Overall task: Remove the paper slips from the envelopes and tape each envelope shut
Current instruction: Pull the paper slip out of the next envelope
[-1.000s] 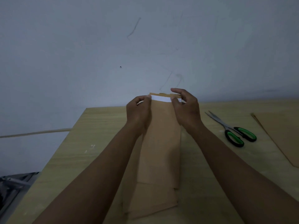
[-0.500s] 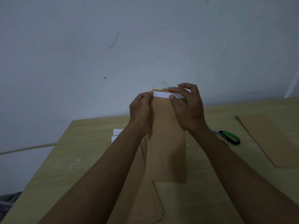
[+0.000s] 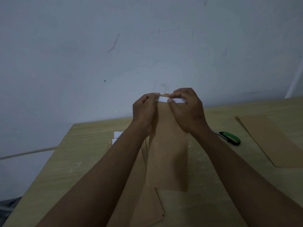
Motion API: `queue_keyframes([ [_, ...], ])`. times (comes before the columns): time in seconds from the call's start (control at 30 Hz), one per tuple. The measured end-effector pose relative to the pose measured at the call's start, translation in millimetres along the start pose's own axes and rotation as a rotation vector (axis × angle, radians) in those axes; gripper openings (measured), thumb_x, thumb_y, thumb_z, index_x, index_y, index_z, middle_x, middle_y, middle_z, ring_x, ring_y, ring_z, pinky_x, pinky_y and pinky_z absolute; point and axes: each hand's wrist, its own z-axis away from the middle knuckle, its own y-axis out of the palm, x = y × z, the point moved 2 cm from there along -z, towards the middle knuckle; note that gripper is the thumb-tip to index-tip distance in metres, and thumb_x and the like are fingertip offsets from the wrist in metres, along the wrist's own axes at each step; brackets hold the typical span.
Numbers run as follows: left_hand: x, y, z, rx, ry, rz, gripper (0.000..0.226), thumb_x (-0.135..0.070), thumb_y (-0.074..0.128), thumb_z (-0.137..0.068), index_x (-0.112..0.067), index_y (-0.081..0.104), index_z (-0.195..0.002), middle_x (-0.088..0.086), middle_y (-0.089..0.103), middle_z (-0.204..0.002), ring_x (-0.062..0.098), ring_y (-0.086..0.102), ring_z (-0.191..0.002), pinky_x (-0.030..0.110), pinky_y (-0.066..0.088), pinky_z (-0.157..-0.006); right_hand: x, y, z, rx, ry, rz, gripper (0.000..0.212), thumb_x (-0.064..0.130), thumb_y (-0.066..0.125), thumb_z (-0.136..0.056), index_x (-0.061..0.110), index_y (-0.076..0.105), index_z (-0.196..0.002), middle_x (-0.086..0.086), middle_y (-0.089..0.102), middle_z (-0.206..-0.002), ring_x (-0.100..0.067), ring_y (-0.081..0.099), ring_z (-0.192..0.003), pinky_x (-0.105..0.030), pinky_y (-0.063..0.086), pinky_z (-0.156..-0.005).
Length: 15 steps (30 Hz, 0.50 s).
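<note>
I hold a long brown envelope [image 3: 167,158] upright above the table, its top edge at wall height. A white paper slip [image 3: 164,99] runs across its top. My left hand [image 3: 145,110] grips the envelope's top left corner with curled fingers. My right hand [image 3: 186,110] pinches the white slip between thumb and fingers. Under my arms a stack of more brown envelopes [image 3: 147,208] lies on the wooden table [image 3: 78,154], with white slips [image 3: 117,136] showing at its far end.
Green-handled scissors [image 3: 231,138] lie on the table right of my right wrist, partly hidden by it. A further pile of brown envelopes [image 3: 275,141] lies at the far right. The table's left edge drops off toward the grey wall and floor.
The envelope has been lifted off the stack and raised upright. My right thumb and fingers have closed more tightly on the white slip, and the view has tilted to the right.
</note>
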Motion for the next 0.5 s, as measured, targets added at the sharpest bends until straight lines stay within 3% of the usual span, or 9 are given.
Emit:
queue_keyframes([
  [0.13, -4.5, -0.7, 2.3, -0.014, 0.019, -0.032, 0.014, -0.025, 0.062, -0.093, -0.025, 0.076, -0.095, -0.011, 0.071, -0.099, 0.01, 0.06, -0.096, 0.024, 0.047, -0.072, 6.3, -2.2, -1.5, 0.032, 0.006, 0.001, 0.011, 0.017, 0.073, -0.084, 0.013, 0.07, -0.093, 0.001, 0.062, -0.105, -0.007, 0.056, -0.093, 0.002, 0.038, -0.077],
  [0.27, -7.6, -0.4, 4.9, -0.014, 0.064, -0.048, 0.015, -0.027, 0.062, -0.093, -0.025, 0.077, -0.096, -0.009, 0.072, -0.101, 0.012, 0.061, -0.099, 0.026, 0.048, -0.073, 12.7, -8.3, -9.6, 0.11, 0.084, -0.055, 0.007, 0.019, 0.071, -0.086, 0.022, 0.067, -0.092, 0.01, 0.062, -0.102, -0.001, 0.057, -0.092, -0.003, 0.04, -0.078],
  [0.4, -17.3, 1.6, 6.1, -0.005, 0.167, -0.014, 0.011, -0.026, 0.067, -0.089, -0.022, 0.077, -0.09, -0.008, 0.074, -0.096, 0.014, 0.066, -0.1, 0.032, 0.053, -0.086, 20.5, -18.6, -21.9, 0.186, 0.133, -0.113, 0.002, 0.02, 0.069, -0.088, 0.021, 0.071, -0.09, 0.009, 0.065, -0.105, -0.001, 0.059, -0.099, -0.011, 0.045, -0.083],
  [0.5, -26.0, 4.0, 5.6, -0.007, 0.255, -0.015, 0.01, -0.025, 0.068, -0.09, -0.02, 0.077, -0.09, -0.011, 0.074, -0.094, 0.006, 0.065, -0.094, 0.027, 0.052, -0.087, 28.5, -25.6, -31.7, 0.222, 0.145, -0.101, 0.008, 0.021, 0.068, -0.089, 0.016, 0.072, -0.093, 0.007, 0.067, -0.104, -0.006, 0.061, -0.098, -0.019, 0.049, -0.084],
])
